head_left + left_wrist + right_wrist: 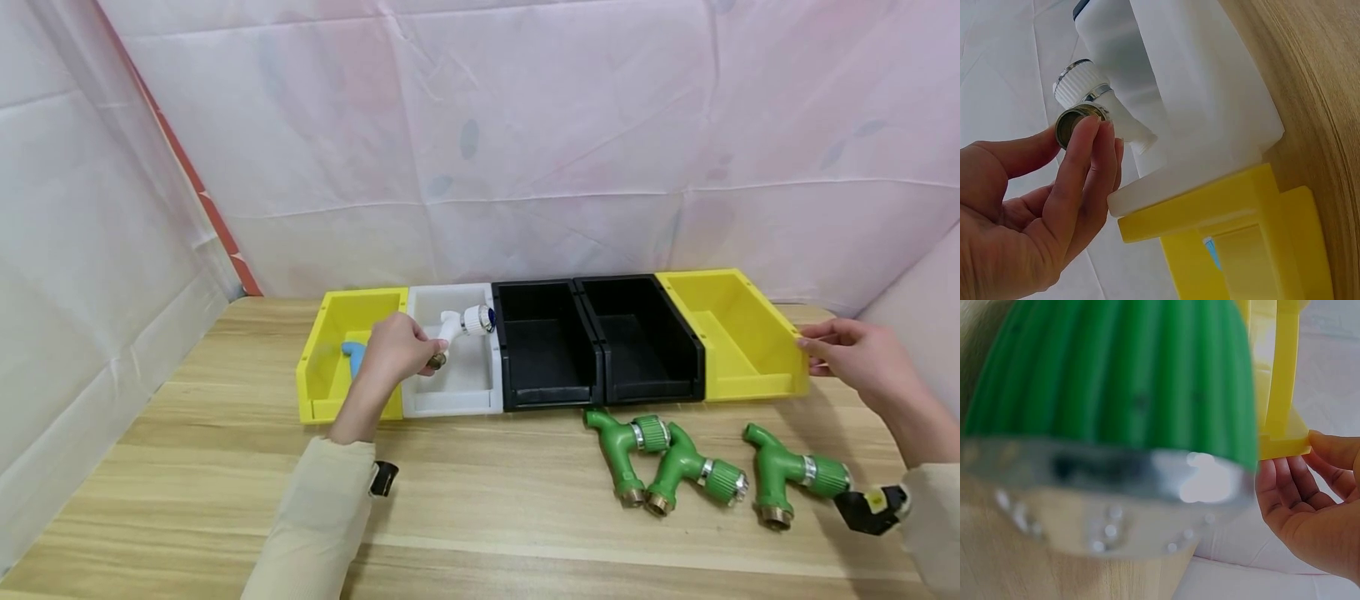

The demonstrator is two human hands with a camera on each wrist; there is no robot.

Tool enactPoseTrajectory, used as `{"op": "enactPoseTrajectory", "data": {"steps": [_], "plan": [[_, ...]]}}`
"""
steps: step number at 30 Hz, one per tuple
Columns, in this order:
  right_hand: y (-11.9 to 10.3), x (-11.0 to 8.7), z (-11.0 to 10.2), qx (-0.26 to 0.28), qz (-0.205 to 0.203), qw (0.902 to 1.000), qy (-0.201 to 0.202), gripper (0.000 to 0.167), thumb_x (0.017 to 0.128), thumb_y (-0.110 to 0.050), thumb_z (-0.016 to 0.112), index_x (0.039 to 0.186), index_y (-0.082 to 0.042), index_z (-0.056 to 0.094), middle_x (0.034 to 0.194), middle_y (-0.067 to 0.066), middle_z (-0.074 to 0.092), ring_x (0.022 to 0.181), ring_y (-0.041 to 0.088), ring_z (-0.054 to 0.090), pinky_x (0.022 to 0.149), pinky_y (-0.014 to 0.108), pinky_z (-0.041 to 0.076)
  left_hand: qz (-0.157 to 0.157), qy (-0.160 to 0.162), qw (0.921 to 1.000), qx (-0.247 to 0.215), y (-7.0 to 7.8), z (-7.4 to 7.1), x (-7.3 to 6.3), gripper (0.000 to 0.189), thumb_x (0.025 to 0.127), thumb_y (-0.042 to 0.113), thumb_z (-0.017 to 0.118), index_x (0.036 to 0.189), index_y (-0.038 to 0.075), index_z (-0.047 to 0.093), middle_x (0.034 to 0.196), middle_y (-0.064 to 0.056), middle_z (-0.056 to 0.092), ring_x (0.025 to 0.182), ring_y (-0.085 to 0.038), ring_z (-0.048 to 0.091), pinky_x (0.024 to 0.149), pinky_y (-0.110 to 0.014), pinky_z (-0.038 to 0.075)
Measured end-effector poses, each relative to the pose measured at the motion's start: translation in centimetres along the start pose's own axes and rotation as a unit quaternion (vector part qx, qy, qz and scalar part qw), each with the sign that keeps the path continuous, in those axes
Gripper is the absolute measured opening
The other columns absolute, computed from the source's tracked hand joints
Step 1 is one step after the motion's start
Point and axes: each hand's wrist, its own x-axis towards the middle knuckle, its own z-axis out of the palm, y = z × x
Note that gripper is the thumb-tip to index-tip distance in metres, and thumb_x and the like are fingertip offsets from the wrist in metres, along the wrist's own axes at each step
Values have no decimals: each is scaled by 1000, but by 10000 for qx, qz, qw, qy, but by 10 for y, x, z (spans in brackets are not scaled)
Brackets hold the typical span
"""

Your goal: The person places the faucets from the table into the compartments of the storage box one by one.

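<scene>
My left hand (397, 346) grips a white tap (451, 327) by its brass threaded end, over the white bin (453, 403). In the left wrist view, thumb and fingertips close round the brass ring, and the white ribbed knob (1080, 84) points away from the palm. At the far right, my right hand (862, 357) pinches the front side edge of a yellow bin (757, 386) between thumb and fingers. A green tap's ribbed knob (1116, 381) fills much of the right wrist view, in front of that hand.
Two black bins (551, 396) stand mid-row. The left yellow bin (311, 375) contains a blue piece (353, 357), partly hidden by my left arm. Three green taps (621, 454) lie on the wooden table (480, 533) before the right half of the row. Pale sheeting (540, 117) hangs behind.
</scene>
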Motion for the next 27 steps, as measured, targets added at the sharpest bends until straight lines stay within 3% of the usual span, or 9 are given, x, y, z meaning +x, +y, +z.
{"op": "enactPoseTrajectory", "data": {"steps": [4,6,11,13,17,21,25,27], "plan": [[-17,-9,0,-166,31,9999,-22,32,96,-18,46,110,11,51,76,-11,53,59,6,56,55,28,54,-45,-38,10000,-38,1,1,2,20,83,16,69,83,-4,67,72,-11,66,66,-25,67,47,-19,44],[-16,-9,0,-215,-27,9997,-73,36,96,-17,46,113,15,46,77,-8,54,59,6,56,56,28,54,-80,-65,9999,-42,1,1,2,20,83,17,69,83,-4,67,73,-11,66,67,-24,67,48,-19,45],[8,4,-2,52,67,9999,125,25,94,-23,51,102,0,58,80,-1,58,59,8,57,52,30,53,-78,-133,9999,-17,3,2,4,20,83,16,68,84,-4,68,74,-11,66,67,-25,67,51,-21,47],[19,9,-2,126,136,9996,226,18,93,-27,52,94,-11,61,78,-7,58,59,8,58,50,32,53,-56,-153,9999,27,3,2,4,20,84,16,68,85,-4,68,75,-11,66,67,-24,67,50,-21,47],[28,14,-4,163,11,9998,71,20,93,-25,52,100,-7,60,83,0,59,61,9,58,50,33,53,-98,-132,9998,132,5,4,5,20,84,16,68,85,-4,67,75,-12,66,66,-24,66,49,-20,45],[25,12,-4,285,-16,9995,112,14,92,-26,54,92,-15,62,78,-7,58,60,8,58,49,33,53,-102,-86,9995,282,5,6,6,20,83,16,68,85,-4,67,72,-11,66,66,-24,66,48,-20,44],[3,1,-1,52,0,10000,57,21,94,-18,50,101,-1,59,81,3,59,59,7,57,52,30,53,-135,-19,9990,431,4,8,6,20,83,16,68,84,-4,67,68,-10,65,66,-24,66,46,-20,40],[14,6,0,27,-61,10000,51,27,94,-21,49,106,3,55,82,2,59,60,7,57,54,28,53,-151,0,9988,469,4,9,6,19,84,16,67,83,-3,67,66,-9,64,66,-24,65,44,-20,38]]}}
